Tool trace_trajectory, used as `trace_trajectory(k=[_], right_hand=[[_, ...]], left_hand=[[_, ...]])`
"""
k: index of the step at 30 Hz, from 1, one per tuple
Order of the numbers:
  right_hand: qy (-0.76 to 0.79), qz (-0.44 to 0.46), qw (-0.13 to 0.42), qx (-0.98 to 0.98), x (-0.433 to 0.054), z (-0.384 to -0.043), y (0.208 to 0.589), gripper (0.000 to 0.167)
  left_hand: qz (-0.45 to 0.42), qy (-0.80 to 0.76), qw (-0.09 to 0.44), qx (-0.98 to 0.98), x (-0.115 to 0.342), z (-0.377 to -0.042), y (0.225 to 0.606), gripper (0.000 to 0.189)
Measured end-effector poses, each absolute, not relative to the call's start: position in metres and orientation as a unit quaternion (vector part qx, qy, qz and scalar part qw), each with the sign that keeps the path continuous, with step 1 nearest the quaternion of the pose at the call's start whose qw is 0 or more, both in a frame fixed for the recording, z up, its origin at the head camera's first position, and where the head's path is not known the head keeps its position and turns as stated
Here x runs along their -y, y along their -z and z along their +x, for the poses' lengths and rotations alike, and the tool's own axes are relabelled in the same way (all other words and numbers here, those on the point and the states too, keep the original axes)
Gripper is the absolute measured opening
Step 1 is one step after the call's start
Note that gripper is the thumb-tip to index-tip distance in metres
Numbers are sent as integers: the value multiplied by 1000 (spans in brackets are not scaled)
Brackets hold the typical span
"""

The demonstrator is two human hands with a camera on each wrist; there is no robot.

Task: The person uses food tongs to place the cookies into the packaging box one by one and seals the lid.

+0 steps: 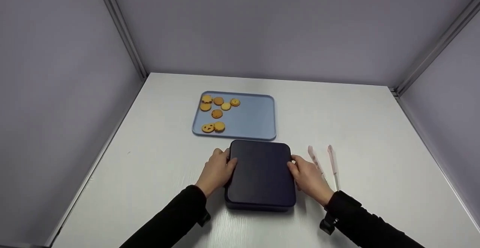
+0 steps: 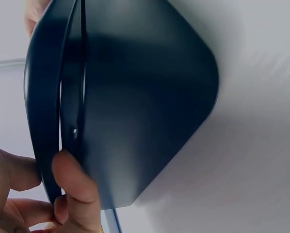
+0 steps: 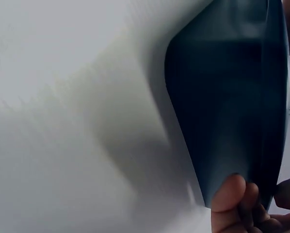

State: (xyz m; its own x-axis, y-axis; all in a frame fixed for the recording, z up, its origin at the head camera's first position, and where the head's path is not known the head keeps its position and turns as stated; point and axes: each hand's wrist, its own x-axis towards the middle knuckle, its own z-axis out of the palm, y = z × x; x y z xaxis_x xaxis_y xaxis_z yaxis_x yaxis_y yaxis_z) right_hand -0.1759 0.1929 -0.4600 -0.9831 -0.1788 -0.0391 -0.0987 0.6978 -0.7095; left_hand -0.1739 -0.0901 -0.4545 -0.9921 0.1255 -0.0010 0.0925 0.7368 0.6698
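A dark navy rectangular tin sits on the white table in front of me, with its flat lid on top. At its left edge my left hand pinches the lid, thumb above and fingers under the rim. Light shows through a narrow gap between lid and tin in the left wrist view, where the left fingertips curl at that rim. My right hand grips the opposite edge, thumb on the lid. The right fingertips lie against the tin's side wall in the right wrist view. The tin's inside is hidden.
Beyond the tin lies a blue tray with several biscuits at its left side. Two slim pinkish handles, perhaps of tongs, lie right of the tin, partly behind my right hand and sleeve. Grey panels surround the table.
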Motion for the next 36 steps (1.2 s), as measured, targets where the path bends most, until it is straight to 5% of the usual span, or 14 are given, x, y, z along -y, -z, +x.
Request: trace_trajectory(k=[22,36], right_hand=[[319,-121,-71,-937,-189,-178,476,30],[230,-114,-139,-956,-179,-180,483,17]], left_hand=[[54,-389,74,-917,91,-185,467,50],[41,-402,62,-912,83,-191,471,46]])
